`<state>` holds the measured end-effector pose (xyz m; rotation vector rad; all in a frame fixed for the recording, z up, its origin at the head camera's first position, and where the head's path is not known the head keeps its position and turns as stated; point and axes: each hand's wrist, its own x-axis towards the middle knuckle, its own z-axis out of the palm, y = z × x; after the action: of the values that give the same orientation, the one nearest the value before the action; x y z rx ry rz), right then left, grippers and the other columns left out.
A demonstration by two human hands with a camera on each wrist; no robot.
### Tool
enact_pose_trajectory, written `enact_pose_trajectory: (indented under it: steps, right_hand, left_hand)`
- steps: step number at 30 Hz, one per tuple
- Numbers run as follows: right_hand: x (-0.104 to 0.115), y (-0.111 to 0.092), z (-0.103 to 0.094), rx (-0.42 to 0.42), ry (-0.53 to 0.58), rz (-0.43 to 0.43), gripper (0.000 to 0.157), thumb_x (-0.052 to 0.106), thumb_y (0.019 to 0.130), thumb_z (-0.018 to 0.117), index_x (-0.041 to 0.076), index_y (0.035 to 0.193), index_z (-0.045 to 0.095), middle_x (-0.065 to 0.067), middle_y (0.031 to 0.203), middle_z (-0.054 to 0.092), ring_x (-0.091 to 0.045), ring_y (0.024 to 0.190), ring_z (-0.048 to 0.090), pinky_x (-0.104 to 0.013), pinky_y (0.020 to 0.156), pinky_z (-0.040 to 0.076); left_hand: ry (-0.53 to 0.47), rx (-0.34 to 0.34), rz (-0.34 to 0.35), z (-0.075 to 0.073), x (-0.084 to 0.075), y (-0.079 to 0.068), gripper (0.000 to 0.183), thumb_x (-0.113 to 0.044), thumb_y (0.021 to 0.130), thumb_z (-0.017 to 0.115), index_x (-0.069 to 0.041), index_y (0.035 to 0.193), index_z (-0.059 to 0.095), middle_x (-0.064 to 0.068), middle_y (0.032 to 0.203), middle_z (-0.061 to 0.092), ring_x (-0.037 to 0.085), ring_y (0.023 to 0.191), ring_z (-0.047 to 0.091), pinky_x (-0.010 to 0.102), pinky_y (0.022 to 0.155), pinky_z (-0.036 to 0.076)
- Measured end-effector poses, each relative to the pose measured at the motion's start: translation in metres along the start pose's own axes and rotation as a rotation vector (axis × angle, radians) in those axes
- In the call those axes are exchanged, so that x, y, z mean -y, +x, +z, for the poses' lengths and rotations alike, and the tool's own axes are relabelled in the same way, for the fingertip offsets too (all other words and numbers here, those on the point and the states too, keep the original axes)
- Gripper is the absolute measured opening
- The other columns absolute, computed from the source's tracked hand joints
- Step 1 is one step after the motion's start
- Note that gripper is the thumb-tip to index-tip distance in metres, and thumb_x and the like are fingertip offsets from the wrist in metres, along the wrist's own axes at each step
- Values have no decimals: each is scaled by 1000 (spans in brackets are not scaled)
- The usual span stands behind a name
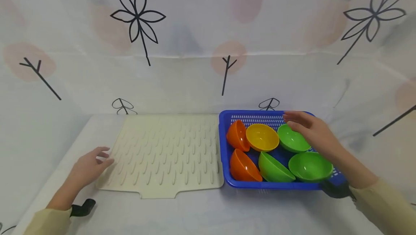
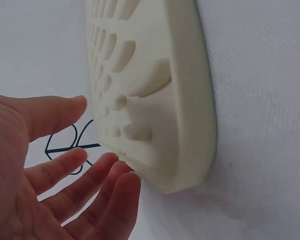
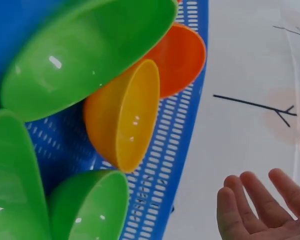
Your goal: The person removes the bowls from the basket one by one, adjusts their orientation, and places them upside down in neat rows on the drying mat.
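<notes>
A cream ridged draining board (image 1: 164, 155) lies flat on the left of the table. At its left edge my left hand (image 1: 87, 166) hovers with fingers loosely bent and nothing in them; the left wrist view shows the fingers beside the board's raised rim (image 2: 192, 100). To the right stands a blue perforated basket (image 1: 273, 185) with several plastic bowls: orange bowls (image 1: 245, 168), a yellow bowl (image 1: 262, 137) and green bowls (image 1: 310, 167). Above the basket's right side is my right hand (image 1: 313, 130), holding nothing, its fingers relaxed over the far green bowl (image 1: 290, 139).
A white cloth (image 1: 195, 213) covers the table. Behind the board and basket rises a white backdrop (image 1: 188, 76) with line-drawn plants and pale pink patches. The basket stands right beside the board's right edge. A black strap piece (image 1: 83, 208) sits at the left wrist.
</notes>
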<state>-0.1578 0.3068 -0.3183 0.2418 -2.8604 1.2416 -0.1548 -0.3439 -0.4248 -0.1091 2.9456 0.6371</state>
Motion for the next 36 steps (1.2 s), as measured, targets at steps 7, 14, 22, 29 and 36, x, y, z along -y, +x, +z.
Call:
enact_pose_trajectory:
  steps: [7, 14, 22, 29, 36]
  right_hand:
    - [5, 29, 10, 62, 73, -11, 53, 37, 106, 46, 5, 148, 43, -20, 145, 49, -36, 128, 50, -10, 89, 44]
    - [6, 57, 27, 139, 220, -21, 53, 35, 106, 47, 3, 148, 43, -21, 145, 49, -38, 131, 46, -41, 108, 43]
    - [6, 83, 49, 233, 254, -28, 46, 27, 102, 57, 1, 140, 53, -24, 140, 53, -42, 130, 48, -58, 107, 39]
    - [1, 97, 74, 269, 195, -52, 39, 17, 99, 60, 2, 135, 59, -18, 134, 60, -36, 125, 54, -56, 105, 43]
    - [4, 102, 92, 262, 115, -60, 34, 12, 97, 62, 5, 130, 66, -13, 127, 65, -35, 124, 55, -55, 105, 43]
  left_hand:
    - [-3, 52, -70, 4, 5, 8, 75, -38, 90, 71, 11, 138, 41, 31, 114, 58, 44, 98, 60, 50, 73, 54]
    - [-19, 83, -92, 2, 5, 10, 80, -35, 86, 76, 12, 138, 39, 29, 111, 58, 40, 95, 60, 46, 71, 53]
    - [-48, 102, -130, 1, 6, 12, 81, -38, 85, 78, 10, 138, 41, 30, 115, 57, 42, 100, 59, 45, 71, 53]
    - [-56, 99, -163, 1, 4, 12, 80, -35, 84, 80, 9, 138, 42, 30, 115, 57, 43, 101, 58, 46, 72, 53]
    - [-68, 105, -175, 2, 4, 13, 82, -35, 83, 81, 9, 139, 41, 31, 116, 57, 42, 99, 58, 47, 72, 52]
